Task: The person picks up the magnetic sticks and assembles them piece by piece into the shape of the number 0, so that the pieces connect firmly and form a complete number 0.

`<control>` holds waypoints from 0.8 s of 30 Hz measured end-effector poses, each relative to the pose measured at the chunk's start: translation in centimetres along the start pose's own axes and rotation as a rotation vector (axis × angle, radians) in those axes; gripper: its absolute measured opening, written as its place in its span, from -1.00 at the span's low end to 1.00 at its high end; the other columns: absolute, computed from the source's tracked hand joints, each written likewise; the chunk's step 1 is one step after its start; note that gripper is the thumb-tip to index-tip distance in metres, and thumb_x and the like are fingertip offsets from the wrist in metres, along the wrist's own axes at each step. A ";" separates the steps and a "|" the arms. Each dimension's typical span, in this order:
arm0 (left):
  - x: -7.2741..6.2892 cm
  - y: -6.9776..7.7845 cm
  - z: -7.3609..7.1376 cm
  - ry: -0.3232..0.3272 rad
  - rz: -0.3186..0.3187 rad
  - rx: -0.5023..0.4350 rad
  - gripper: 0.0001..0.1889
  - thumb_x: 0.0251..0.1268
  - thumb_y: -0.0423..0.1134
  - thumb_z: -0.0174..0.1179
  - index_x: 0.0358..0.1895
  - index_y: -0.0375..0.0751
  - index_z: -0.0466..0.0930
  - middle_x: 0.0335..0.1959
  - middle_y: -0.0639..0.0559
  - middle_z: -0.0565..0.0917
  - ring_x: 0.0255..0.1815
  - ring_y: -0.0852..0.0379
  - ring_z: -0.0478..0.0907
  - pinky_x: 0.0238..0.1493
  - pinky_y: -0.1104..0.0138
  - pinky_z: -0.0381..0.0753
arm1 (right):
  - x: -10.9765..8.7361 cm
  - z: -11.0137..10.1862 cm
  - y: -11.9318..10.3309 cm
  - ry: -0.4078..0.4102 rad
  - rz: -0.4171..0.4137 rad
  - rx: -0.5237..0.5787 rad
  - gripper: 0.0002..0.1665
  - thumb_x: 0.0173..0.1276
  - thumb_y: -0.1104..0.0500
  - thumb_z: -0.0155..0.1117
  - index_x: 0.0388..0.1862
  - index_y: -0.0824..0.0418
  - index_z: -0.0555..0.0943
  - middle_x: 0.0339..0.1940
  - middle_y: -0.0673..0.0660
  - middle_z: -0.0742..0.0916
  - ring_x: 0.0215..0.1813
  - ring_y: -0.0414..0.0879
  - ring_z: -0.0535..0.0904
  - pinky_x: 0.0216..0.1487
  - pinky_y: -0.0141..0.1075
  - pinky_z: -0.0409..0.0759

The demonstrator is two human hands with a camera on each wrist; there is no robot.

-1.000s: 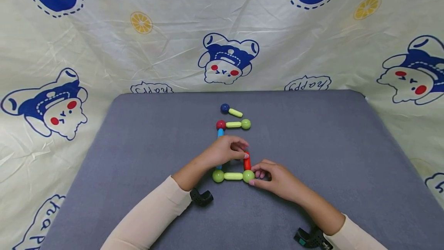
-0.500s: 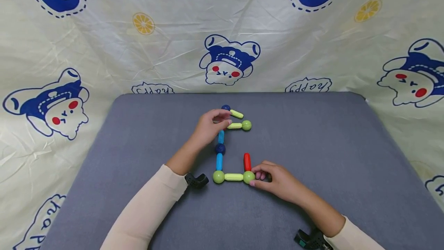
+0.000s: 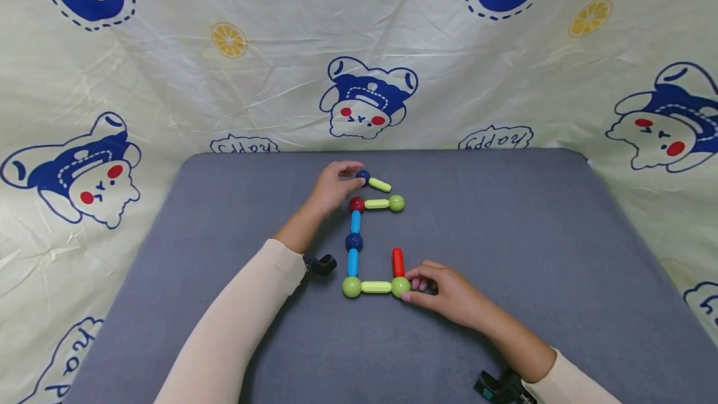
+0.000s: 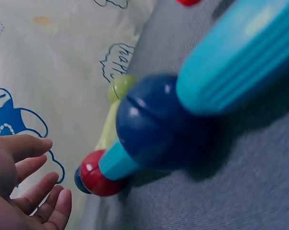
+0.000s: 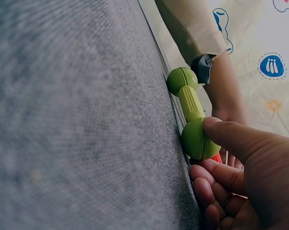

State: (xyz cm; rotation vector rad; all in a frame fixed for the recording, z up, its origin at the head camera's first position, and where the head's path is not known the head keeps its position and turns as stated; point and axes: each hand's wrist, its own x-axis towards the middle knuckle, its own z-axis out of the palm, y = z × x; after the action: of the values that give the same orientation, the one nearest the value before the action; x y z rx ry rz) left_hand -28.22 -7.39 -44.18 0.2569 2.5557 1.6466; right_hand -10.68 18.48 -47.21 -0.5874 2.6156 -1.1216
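Note:
My left hand (image 3: pixel 331 189) is beside a dark blue ball (image 3: pixel 363 177) at the back, thumb and fingers spread around its left side. In the left wrist view its fingers hold nothing. A short yellow-green rod (image 3: pixel 380 185) joins that ball. My right hand (image 3: pixel 451 295) pinches a green ball (image 5: pixel 194 139) between thumb and fingers. A red rod (image 3: pixel 397 262) runs back from this ball, and a yellow-green rod (image 3: pixel 376 287) links it to another green ball (image 3: pixel 351 287). Blue rods, a second dark blue ball (image 3: pixel 354 241) and a red ball (image 3: pixel 356 204) continue the chain backward.
At the chain's far end, a yellow-green rod (image 3: pixel 377 204) runs right from the red ball to a green ball (image 3: pixel 396 203). All pieces lie on a grey cloth-covered table (image 3: pixel 505 217). A patterned white sheet (image 3: pixel 460 67) hangs behind it.
My left hand has left the tip of the red rod and moved back and left, past the red ball, to the far dark blue ball. My right hand has stayed at the green ball.

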 end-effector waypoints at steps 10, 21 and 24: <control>1.8 -0.1 -0.3 -0.141 0.009 0.225 -0.51 0.37 -0.21 0.30 0.35 -0.08 0.55 0.46 -0.08 0.41 0.49 -0.13 0.34 0.44 -0.07 0.39 | 0.0 0.0 0.0 0.002 -0.012 -0.001 -0.64 0.29 -0.19 0.44 -0.05 -0.06 0.70 -0.28 -0.16 0.62 -0.22 -0.34 0.51 -0.16 -0.41 0.54; 3.4 0.3 0.5 -0.233 0.088 0.442 -0.55 0.42 -0.22 0.24 0.35 -0.12 0.55 0.49 -0.04 0.43 0.57 -0.07 0.27 0.57 0.03 0.24 | -0.1 0.0 0.1 0.007 -0.009 0.002 -0.65 0.29 -0.16 0.45 -0.05 -0.05 0.70 -0.27 -0.16 0.62 -0.22 -0.34 0.51 -0.15 -0.42 0.54; 3.7 0.4 0.6 -0.243 0.108 0.485 -0.58 0.43 -0.24 0.23 0.31 -0.16 0.58 0.45 -0.05 0.47 0.54 -0.06 0.31 0.56 0.05 0.25 | -0.1 0.0 0.0 0.009 -0.010 0.000 -0.66 0.29 -0.18 0.44 -0.06 -0.07 0.70 -0.28 -0.16 0.62 -0.22 -0.34 0.51 -0.16 -0.42 0.54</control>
State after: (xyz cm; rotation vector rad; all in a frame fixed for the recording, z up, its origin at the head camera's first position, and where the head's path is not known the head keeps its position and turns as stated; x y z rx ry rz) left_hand -31.69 -6.00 -44.01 0.5961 2.7403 0.9205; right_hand -10.58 18.57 -47.19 -0.5968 2.6235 -1.1292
